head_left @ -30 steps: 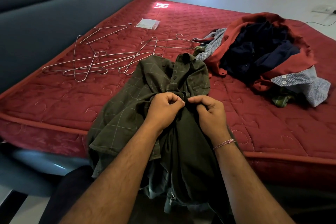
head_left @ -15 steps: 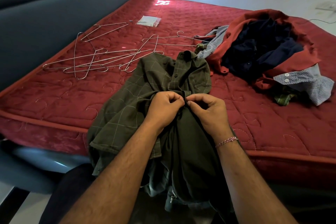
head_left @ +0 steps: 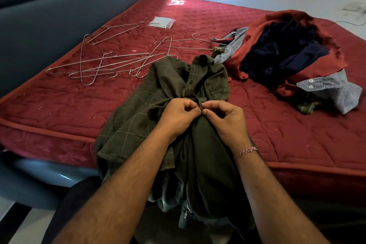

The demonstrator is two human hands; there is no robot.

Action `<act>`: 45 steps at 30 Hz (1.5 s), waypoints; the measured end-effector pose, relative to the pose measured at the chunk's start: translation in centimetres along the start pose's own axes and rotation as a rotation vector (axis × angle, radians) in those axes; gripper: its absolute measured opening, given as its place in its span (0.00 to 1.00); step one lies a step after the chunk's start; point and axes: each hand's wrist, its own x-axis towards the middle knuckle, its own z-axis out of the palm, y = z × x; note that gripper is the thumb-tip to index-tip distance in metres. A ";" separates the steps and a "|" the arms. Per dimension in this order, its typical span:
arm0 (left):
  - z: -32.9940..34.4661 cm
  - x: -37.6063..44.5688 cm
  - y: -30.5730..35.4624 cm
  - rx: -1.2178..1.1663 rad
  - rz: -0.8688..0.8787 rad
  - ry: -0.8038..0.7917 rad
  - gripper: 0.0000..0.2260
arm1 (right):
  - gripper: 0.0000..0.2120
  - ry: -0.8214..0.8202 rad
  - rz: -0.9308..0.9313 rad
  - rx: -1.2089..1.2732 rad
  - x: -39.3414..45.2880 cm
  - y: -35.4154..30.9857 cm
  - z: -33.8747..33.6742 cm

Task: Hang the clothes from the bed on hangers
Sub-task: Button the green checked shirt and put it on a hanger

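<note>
Green shirt (head_left: 178,93) between two hands (head_left: 201,113)

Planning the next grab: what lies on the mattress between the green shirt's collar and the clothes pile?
In the head view, only bare red mattress separates the green checked shirt from the clothes pile; wire hangers lie left.

two hands (head_left: 179,117), one green shirt (head_left: 158,105), one clothes pile (head_left: 287,55), one packet (head_left: 161,22)

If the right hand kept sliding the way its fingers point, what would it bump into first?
The right hand points left, so it would probably meet the left hand at once; only a fold of the green shirt that both pinch lies between their fingertips.
</note>
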 end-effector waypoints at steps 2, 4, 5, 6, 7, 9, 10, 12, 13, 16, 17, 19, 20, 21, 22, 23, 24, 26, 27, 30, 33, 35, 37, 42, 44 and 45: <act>0.1 -0.1 -0.1 0.011 0.019 -0.019 0.07 | 0.10 -0.015 -0.028 -0.037 0.0 0.0 0.0; 0.1 -0.2 -0.2 -0.005 0.025 -0.030 0.10 | 0.09 -0.007 -0.057 -0.091 -0.2 -0.1 0.2; 0.1 -0.2 -0.3 -0.029 0.026 -0.027 0.11 | 0.09 0.007 -0.074 -0.126 -0.4 -0.2 0.3; 0.1 -0.2 -0.3 -0.057 0.029 -0.021 0.11 | 0.09 0.024 -0.089 -0.161 -0.5 -0.3 0.5; 0.1 -0.3 -0.2 -0.076 0.030 -0.015 0.12 | 0.09 0.045 -0.100 -0.193 -0.7 -0.4 0.6; 0.3 -0.3 -0.1 -0.078 0.029 0.001 0.10 | 0.09 0.077 -0.110 -0.228 -0.9 -0.6 0.8; 0.3 -0.3 -0.1 -0.062 0.034 0.015 0.09 | 0.09 0.084 -0.115 -0.232 -1.0 -0.6 0.8; 0.4 -0.3 -0.1 -0.032 0.045 0.037 0.08 | 0.09 0.089 -0.123 -0.237 -1.0 -0.6 0.8; 0.3 -0.3 0.0 -0.028 0.043 0.040 0.08 | 0.09 0.092 -0.126 -0.242 -1.1 -0.6 0.8; 0.2 -0.4 0.0 -0.022 0.039 0.039 0.08 | 0.08 0.101 -0.129 -0.251 -1.2 -0.8 0.9; 0.2 -0.4 0.0 -0.015 0.043 0.040 0.08 | 0.08 0.102 -0.132 -0.253 -1.3 -0.9 0.9; 0.2 -0.5 0.0 -0.011 0.057 0.053 0.08 | 0.07 0.108 -0.121 -0.230 -1.3 -1.0 0.8; 0.2 -0.5 0.0 -0.016 0.062 0.062 0.08 | 0.07 0.112 -0.103 -0.197 -1.3 -1.1 0.7; 0.2 -0.6 -0.1 -0.020 0.064 0.069 0.08 | 0.06 0.114 -0.084 -0.163 -1.3 -1.1 0.6; 0.2 -0.6 -0.1 -0.023 0.064 0.069 0.08 | 0.05 0.114 -0.069 -0.140 -1.2 -1.2 0.5; 0.2 -0.6 -0.1 -0.025 0.064 0.068 0.08 | 0.05 0.114 -0.062 -0.134 -1.2 -1.2 0.5; 0.2 -0.6 -0.2 -0.028 0.063 0.067 0.07 | 0.04 0.117 -0.060 -0.142 -1.2 -1.2 0.5; 0.3 -0.5 -0.3 -0.032 0.062 0.071 0.07 | 0.04 0.130 -0.066 -0.173 -1.3 -1.3 0.7; 0.2 -0.5 -0.3 -0.032 0.063 0.074 0.07 | 0.04 0.136 -0.078 -0.191 -1.4 -1.3 0.8; 0.3 -0.5 -0.4 -0.026 0.074 0.076 0.08 | 0.04 0.162 -0.179 -0.295 -1.6 -1.1 1.0; 0.2 -0.4 -0.4 -0.037 0.078 0.062 0.08 | 0.03 0.168 -0.265 -0.390 -1.8 -1.0 1.1; 0.1 -0.5 -0.5 -0.031 0.088 0.048 0.08 | 0.02 0.137 -0.218 -0.330 -1.7 -0.9 0.9; 0.0 -0.6 -0.6 -0.023 0.100 0.024 0.09 | 0.04 0.038 -0.069 -0.152 -1.0 -0.9 0.2; -0.2 -0.6 -0.5 0.002 0.115 -0.016 0.08 | 0.02 -0.202 0.184 0.129 0.0 -1.0 -1.3; -0.2 -0.7 -0.4 0.011 0.102 -0.001 0.08 | 0.02 -0.198 0.256 0.190 0.2 -1.2 -1.4; -0.2 -0.8 -0.4 0.014 0.095 0.015 0.08 | 0.02 -0.182 0.283 0.205 0.2 -1.2 -1.4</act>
